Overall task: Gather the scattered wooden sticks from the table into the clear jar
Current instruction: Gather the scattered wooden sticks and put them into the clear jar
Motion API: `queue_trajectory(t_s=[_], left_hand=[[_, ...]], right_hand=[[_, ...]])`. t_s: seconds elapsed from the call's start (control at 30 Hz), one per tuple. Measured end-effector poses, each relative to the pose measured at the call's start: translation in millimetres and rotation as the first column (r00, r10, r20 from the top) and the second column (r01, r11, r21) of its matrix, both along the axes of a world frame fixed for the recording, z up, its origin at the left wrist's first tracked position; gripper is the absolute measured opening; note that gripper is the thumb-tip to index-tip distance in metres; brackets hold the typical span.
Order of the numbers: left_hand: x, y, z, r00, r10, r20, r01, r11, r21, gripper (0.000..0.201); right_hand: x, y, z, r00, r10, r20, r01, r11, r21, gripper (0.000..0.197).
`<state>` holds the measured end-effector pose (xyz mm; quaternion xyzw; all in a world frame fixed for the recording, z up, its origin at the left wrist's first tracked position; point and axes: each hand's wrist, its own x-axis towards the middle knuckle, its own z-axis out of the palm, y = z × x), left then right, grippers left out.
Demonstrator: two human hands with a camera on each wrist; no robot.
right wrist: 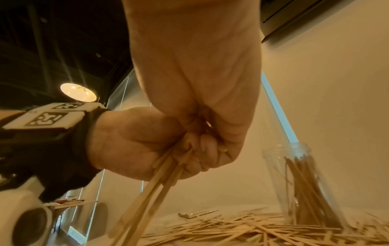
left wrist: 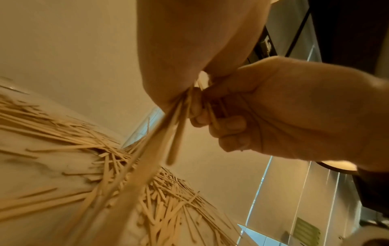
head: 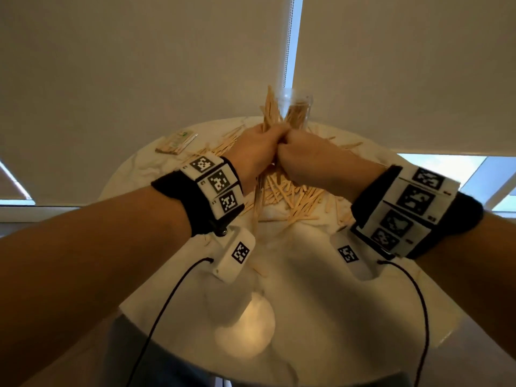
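Both hands meet above the middle of the round table. My left hand (head: 258, 148) grips a bundle of wooden sticks (head: 269, 107) that juts up past its knuckles and hangs down below it. My right hand (head: 304, 155) presses against the left, its fingers (left wrist: 227, 126) curled round the same bundle (left wrist: 160, 149). The clear jar (head: 297, 107) stands upright just behind the hands, with several sticks leaning inside it (right wrist: 303, 186). Many loose sticks (head: 293, 196) lie scattered on the table under and around the hands. The right wrist view shows the left hand (right wrist: 134, 143) clenched on the bundle (right wrist: 151, 199).
A flat packet (head: 176, 142) lies at the table's (head: 321, 289) back left. Cables run from both wrist cameras toward the near edge. Roller blinds hang behind the table. Its near half holds only a few stray sticks.
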<state>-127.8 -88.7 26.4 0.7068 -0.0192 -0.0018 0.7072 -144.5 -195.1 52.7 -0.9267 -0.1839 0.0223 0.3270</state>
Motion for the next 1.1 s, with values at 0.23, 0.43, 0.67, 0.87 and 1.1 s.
queue_trajectory(t_s=[0.23, 0.43, 0.67, 0.87, 1.1], left_hand=[[18, 60, 3, 0.935, 0.346, -0.075, -0.346, 0.938, 0.013, 0.023], [19, 102, 6, 0.916, 0.328, -0.230, -0.368, 0.916, -0.159, 0.025], [12, 97, 4, 0.949, 0.303, -0.089, -0.316, 0.916, -0.249, 0.032], [5, 121, 5, 0.981, 0.155, -0.120, -0.105, 0.933, 0.345, 0.027], [3, 130, -8, 0.975, 0.163, -0.149, -0.089, 0.908, 0.409, 0.028]], right_hand=[[-3, 15, -6, 0.998, 0.021, 0.055, -0.012, 0.987, -0.160, 0.038], [-24, 31, -51, 0.954, 0.246, -0.169, -0.297, 0.735, -0.610, 0.054], [-26, 43, -75, 0.905, 0.353, -0.237, -0.423, 0.696, -0.581, 0.020], [-7, 31, -60, 0.920, 0.374, -0.115, -0.351, 0.657, -0.667, 0.022], [20, 66, -79, 0.881, 0.465, -0.086, -0.365, 0.555, -0.747, 0.044]])
